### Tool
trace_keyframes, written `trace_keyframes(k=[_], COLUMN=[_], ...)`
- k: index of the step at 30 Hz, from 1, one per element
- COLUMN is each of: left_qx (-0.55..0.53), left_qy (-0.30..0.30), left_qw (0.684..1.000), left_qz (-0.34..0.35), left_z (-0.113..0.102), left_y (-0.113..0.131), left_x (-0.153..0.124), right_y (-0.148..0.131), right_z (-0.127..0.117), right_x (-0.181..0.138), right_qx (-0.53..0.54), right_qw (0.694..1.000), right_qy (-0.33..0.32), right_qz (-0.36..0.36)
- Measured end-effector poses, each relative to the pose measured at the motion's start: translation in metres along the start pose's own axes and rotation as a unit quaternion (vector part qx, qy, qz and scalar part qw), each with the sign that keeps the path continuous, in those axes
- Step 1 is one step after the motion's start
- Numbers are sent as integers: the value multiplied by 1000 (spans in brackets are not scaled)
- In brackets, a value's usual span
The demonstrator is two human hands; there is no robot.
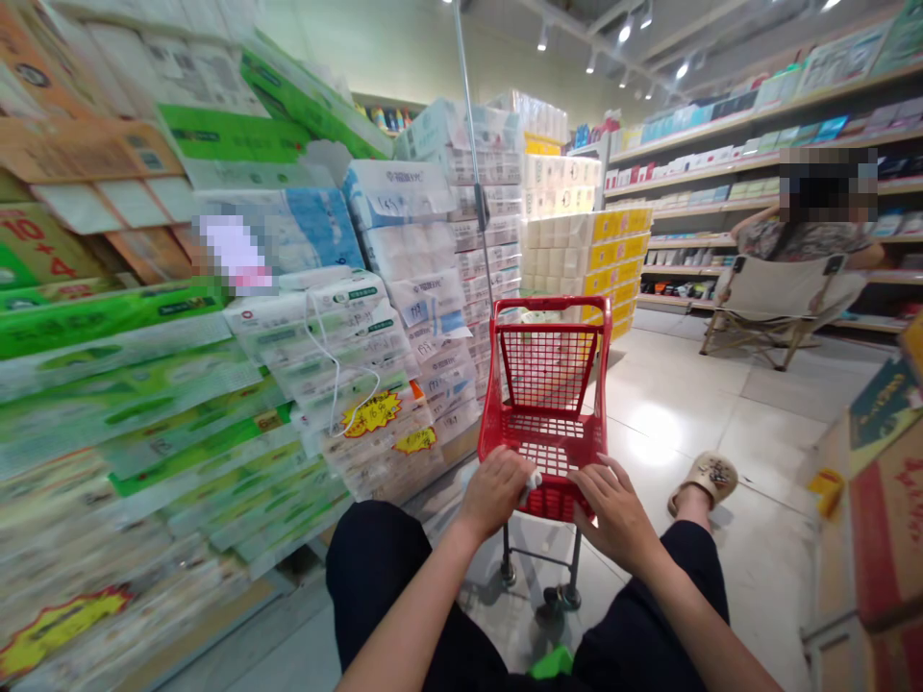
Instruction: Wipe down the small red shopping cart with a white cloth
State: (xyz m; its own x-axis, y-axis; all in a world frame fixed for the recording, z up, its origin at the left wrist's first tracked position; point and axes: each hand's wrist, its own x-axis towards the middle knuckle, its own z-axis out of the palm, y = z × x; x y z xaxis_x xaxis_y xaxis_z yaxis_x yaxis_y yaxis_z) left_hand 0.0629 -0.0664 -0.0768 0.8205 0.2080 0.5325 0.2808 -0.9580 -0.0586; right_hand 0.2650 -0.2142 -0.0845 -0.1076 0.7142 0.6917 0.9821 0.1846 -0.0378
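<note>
A small red plastic shopping cart (549, 428) on grey metal legs stands between my knees. Over the left part of its near edge, my left hand (497, 492) is closed, and a crumpled white cloth or wipe (533, 480) pokes out from under the fingers. My right hand (614, 509) rests at the right side of the same edge. Its fingers are stretched and slightly apart, with nothing seen in them. The cart's mesh back rises at the far side, and its wheels (566, 598) stand on the floor below.
Packs of tissue paper (346, 346) are stacked high on the left. Yellow and white packs (606, 259) rise behind the cart. A person sits in a folding chair (783, 288) by the shelves (692, 207). Cardboard boxes (886, 509) line the right. A thin metal pole (472, 144) stands behind the cart.
</note>
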Motion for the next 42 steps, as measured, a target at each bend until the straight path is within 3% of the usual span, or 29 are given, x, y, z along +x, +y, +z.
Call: trace_keyframes(k=[5, 11, 17, 23, 27, 30, 33, 37, 40, 42], left_qx=[7, 14, -2, -5, -30, -29, -23, -35, -36, -27], left_qy=[35, 32, 24, 41, 30, 24, 15, 1, 3, 12], left_qw=[998, 994, 996, 995, 997, 997, 1000, 993, 992, 997], left_qz=[-45, -103, -91, -86, -71, -60, 0, 110, 118, 77], left_z=[-5, -5, -2, 0, 1, 4, 3, -4, -6, -6], left_y=[-24, -16, 14, 66, 96, 103, 91, 53, 21, 5], left_x=[-18, -12, 4, 16, 29, 38, 41, 32, 23, 22], right_y=[2, 2, -6, -21, -10, 6, 23, 36, 39, 41], right_z=[-3, -9, -20, -15, -15, -17, -19, -27, -33, -33], right_x=[2, 7, 12, 14, 3, -5, -9, -8, -6, -5], right_qx=[19, 18, -43, -68, -50, -21, 22, 57, 52, 52], right_qw=[1000, 999, 991, 990, 988, 990, 992, 992, 991, 990], right_qy=[-12, -33, 4, -2, -1, 9, -4, -30, -21, -19], right_qz=[-4, 25, 126, 124, 147, 140, 123, 113, 125, 129])
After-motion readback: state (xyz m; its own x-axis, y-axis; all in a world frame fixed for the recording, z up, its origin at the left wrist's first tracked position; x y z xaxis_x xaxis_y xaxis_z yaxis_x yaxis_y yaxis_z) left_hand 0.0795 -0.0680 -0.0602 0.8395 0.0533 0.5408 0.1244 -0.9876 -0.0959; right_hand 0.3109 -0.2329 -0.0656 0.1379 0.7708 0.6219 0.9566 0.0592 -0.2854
